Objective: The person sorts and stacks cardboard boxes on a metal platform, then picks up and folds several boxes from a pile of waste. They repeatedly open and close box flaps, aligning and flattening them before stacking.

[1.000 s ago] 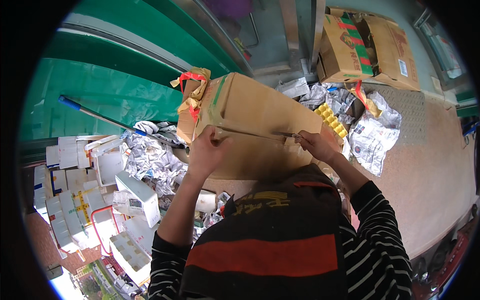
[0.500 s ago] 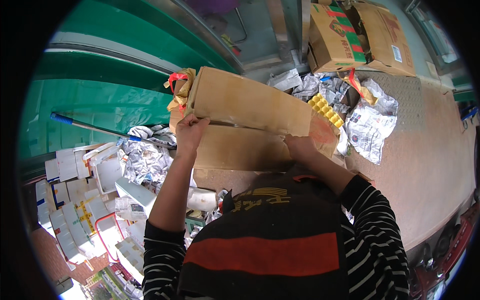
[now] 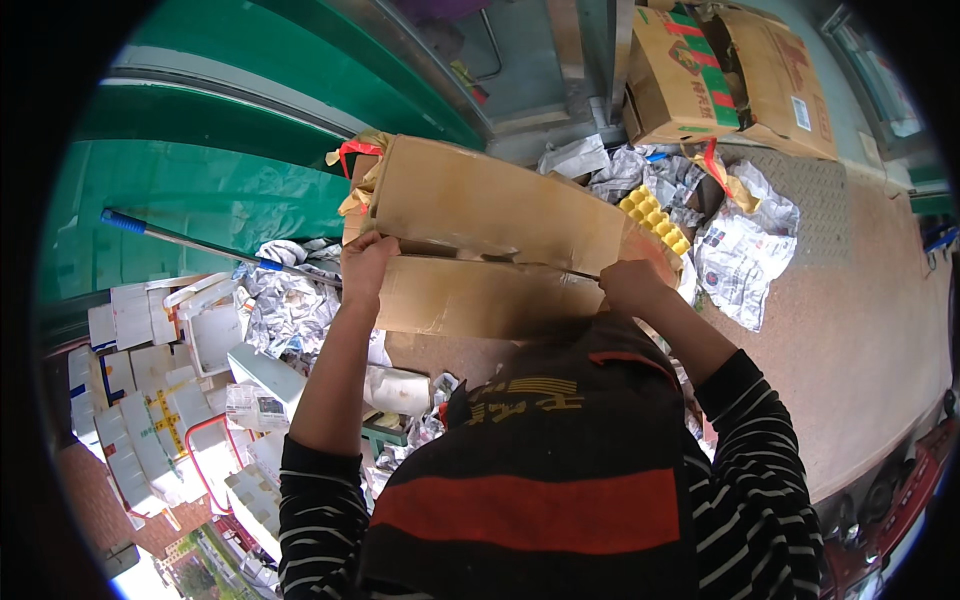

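A large brown cardboard box (image 3: 500,200) lies in front of me, its two long top flaps meeting along a dark gap. At the left end of that gap, my left hand (image 3: 368,265) is closed on the edge of the cardboard. Toward the right end, my right hand (image 3: 632,288) is closed at the edge of the near flap (image 3: 470,295), its fingertips partly hidden. The near flap stands slightly apart from the far one. What is inside the box cannot be made out.
Crumpled newspaper (image 3: 285,315) and a blue-handled pole (image 3: 190,240) lie to the left, with stacked white foam boxes (image 3: 150,420) beyond. A yellow egg tray (image 3: 655,218) and more newspaper (image 3: 745,260) lie right. Other cardboard boxes (image 3: 665,75) stand far right.
My right hand has moved right along the flap edge. My left hand has shifted slightly left and down. The gap between the flaps has widened.
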### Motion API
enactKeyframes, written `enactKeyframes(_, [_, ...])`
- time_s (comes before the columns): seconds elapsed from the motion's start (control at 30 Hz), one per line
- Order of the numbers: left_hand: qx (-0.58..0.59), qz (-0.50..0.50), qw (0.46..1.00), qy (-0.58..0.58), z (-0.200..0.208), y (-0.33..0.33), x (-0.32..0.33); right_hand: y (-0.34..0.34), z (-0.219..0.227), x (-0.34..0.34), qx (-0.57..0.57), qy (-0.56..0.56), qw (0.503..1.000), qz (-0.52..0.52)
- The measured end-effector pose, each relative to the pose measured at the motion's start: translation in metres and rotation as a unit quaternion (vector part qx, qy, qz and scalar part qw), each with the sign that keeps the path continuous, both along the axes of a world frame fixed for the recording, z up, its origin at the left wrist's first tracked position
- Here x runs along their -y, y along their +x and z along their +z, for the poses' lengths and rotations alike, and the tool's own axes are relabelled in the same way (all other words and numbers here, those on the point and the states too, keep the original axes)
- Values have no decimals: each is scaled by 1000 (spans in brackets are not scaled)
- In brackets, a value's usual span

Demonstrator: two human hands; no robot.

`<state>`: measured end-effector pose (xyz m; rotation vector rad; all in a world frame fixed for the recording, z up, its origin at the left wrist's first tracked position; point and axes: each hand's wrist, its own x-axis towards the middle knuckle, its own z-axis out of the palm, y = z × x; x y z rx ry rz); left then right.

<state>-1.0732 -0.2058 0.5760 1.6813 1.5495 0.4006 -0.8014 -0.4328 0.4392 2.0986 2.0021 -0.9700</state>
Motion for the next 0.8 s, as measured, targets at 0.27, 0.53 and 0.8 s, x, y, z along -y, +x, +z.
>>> enactKeyframes(0.27, [-352,-243,886,176,5,2,-9,-27,-5,-20,-151,222,954,-132])
enactKeyframes(0.53, [-499,-359,757,221,8,16,0,-27,-52,-7,-66,99,990,-77])
enactKeyframes(0.8, [-440,-448,742,236,-51,46,46,-33,-57,-22,-11,90,996,-6])
